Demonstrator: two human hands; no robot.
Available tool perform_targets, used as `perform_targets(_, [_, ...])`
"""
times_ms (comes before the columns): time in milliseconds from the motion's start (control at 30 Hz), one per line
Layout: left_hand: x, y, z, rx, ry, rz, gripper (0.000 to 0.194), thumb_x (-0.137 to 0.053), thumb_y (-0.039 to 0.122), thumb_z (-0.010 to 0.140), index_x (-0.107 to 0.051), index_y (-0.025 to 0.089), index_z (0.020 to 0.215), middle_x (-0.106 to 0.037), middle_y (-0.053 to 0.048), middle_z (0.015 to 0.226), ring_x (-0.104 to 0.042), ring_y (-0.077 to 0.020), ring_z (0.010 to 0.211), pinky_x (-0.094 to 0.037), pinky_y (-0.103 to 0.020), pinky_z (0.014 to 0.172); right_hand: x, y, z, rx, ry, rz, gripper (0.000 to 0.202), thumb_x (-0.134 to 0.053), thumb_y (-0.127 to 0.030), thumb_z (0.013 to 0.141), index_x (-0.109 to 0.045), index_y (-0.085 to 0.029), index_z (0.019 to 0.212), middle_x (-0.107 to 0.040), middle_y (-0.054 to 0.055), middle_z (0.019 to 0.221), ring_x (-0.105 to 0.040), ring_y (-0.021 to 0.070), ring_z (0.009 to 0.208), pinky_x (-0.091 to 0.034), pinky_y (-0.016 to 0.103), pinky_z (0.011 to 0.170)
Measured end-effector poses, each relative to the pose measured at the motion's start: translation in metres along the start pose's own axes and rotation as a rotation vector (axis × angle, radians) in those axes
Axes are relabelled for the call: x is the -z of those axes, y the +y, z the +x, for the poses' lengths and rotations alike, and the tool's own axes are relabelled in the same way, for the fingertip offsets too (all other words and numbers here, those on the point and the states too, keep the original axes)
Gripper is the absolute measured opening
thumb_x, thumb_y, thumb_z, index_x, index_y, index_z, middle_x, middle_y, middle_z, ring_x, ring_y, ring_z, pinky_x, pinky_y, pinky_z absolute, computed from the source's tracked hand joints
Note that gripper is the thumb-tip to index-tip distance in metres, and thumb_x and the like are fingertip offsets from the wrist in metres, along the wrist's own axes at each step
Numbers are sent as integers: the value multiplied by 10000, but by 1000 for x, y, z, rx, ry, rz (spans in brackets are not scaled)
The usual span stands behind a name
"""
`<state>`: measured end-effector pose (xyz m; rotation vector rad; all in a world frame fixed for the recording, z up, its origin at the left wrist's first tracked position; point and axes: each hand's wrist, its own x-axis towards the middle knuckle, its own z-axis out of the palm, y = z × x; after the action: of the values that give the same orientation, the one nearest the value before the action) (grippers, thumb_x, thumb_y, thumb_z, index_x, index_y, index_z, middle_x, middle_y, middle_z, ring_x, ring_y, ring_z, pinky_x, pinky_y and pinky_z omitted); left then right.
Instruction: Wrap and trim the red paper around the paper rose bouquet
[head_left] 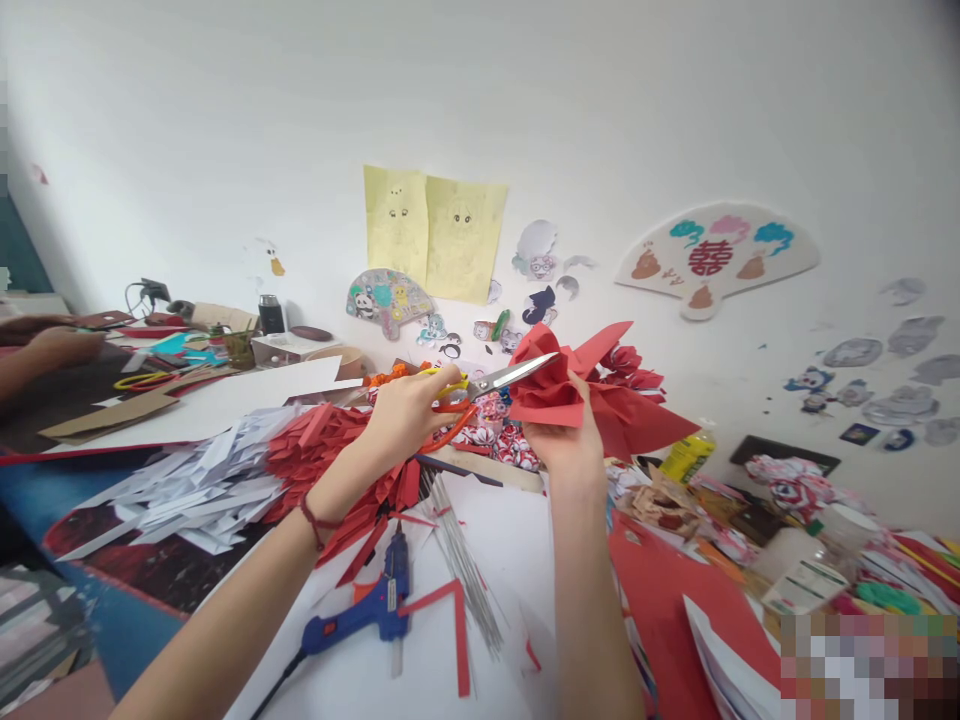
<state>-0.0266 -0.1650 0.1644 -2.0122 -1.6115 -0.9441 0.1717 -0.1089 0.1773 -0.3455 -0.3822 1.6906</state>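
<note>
My left hand (409, 405) is closed around the orange and yellow handles of a pair of scissors (514, 373). Its metal blades point right and lie across the front of a red paper flower (547, 395). The flower sits in my right hand (574, 435), whose fingers wrap round its underside and right edge. More red folded paper (637, 425) spreads out behind that hand. Below my arms, a blue glue gun (382, 600) lies on white paper (517, 560) beside a bundle of thin wires (465, 565) and a bent red paper strip (459, 635).
Piles of folded white strips (217, 480) and red strips (319, 450) lie to the left. A co-worker's hands (56, 345) show at the far left. Red sheets (682, 610), a yellow bottle (690, 452) and mixed clutter stand right. The wall rises close behind the table.
</note>
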Motion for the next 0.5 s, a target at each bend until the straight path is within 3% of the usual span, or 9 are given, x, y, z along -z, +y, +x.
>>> perform_targets(167, [0, 1, 0, 10, -37, 41, 284, -612, 449, 857, -548, 259, 1059, -688, -5, 840, -625, -198, 735, -312, -253, 582, 0, 0, 0, 5, -3, 14, 94, -659, -281, 826, -631, -230, 900, -731, -43, 757, -696, 130, 711, -588, 269, 638])
perform_targets(500, [3, 9, -1, 7, -55, 9, 395, -562, 550, 862, -468, 255, 1106, -680, -31, 1067, -642, -245, 963, -368, -269, 614, 1, 0, 2, 59, 8, 36, 108, -664, -245, 817, -617, -241, 914, -704, -54, 739, -690, 138, 713, -588, 263, 618])
